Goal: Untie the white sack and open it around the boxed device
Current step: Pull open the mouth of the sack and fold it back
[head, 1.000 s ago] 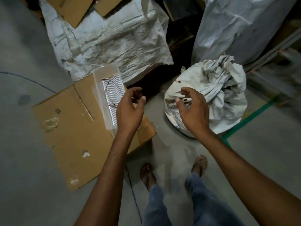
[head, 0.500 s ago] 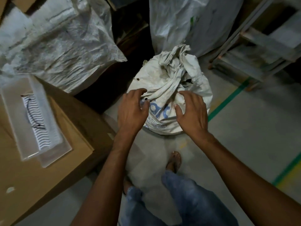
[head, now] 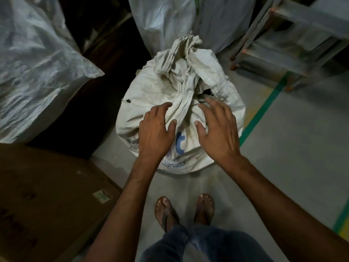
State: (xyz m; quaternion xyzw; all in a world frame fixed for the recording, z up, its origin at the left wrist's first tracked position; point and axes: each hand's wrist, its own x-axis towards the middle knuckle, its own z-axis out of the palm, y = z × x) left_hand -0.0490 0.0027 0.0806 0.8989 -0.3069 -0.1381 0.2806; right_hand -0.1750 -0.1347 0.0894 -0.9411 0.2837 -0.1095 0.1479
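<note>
A white woven sack [head: 151, 91] with blue print stands on the grey floor just ahead of my feet. Its mouth is gathered and twisted into a knot [head: 186, 86] on top, and a dark gap shows to the knot's right. My left hand [head: 155, 132] lies spread on the sack's near left side, fingers apart, holding nothing. My right hand [head: 217, 129] hovers over the near right side, fingers apart and reaching toward the knot. The sack hides whatever is inside it.
A brown cardboard box [head: 47, 195] sits at the lower left. Large white sacks stand at the left [head: 37, 63] and behind [head: 179, 19]. A grey metal rack [head: 287, 35] is at the upper right. Green floor tape [head: 262, 110] runs diagonally on the right.
The view has swung from the cardboard with the clear tray over to the sack, which now fills the centre. Both hands went from mid-air onto the sack's near side.
</note>
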